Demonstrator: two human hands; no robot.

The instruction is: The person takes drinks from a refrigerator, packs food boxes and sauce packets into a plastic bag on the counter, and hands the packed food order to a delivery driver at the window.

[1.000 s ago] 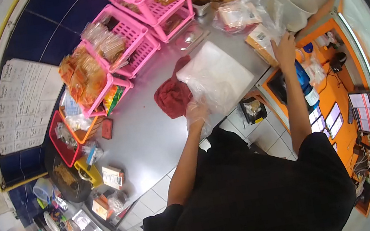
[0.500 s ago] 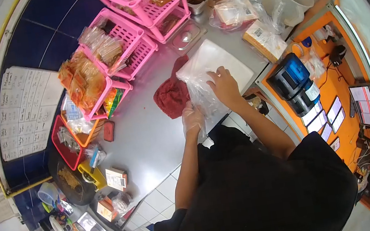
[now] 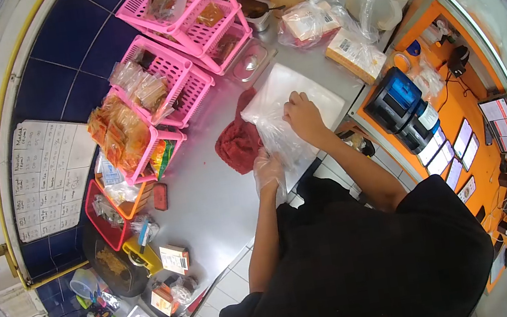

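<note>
A white stack of thin plastic sheets (image 3: pixel 308 85) lies on the metal counter, and a loose clear plastic sheet (image 3: pixel 284 144) hangs crumpled over its near edge. My left hand (image 3: pixel 266 171), in a clear plastic glove, is closed at the left side of this loose sheet; the film partly veils its fingers. Bare, my right hand (image 3: pixel 304 117) rests over the stack, its fingers curled and pinching at the film. Just left of the stack is a dark red cloth (image 3: pixel 238 141), close to my left fingertips.
Pink plastic baskets (image 3: pixel 192 99) with bagged food stand at the back left. A metal lid (image 3: pixel 250 64) lies behind the stack. Boxes (image 3: pixel 355 55) in plastic sit back right. A black and blue dispenser (image 3: pixel 400 110) and several phones occupy the orange shelf (image 3: pixel 466 176) on the right.
My right hand's fingers have curled in from a more spread pose, over the film. My left hand stays by the sheet's left side. The whole view has shifted slightly.
</note>
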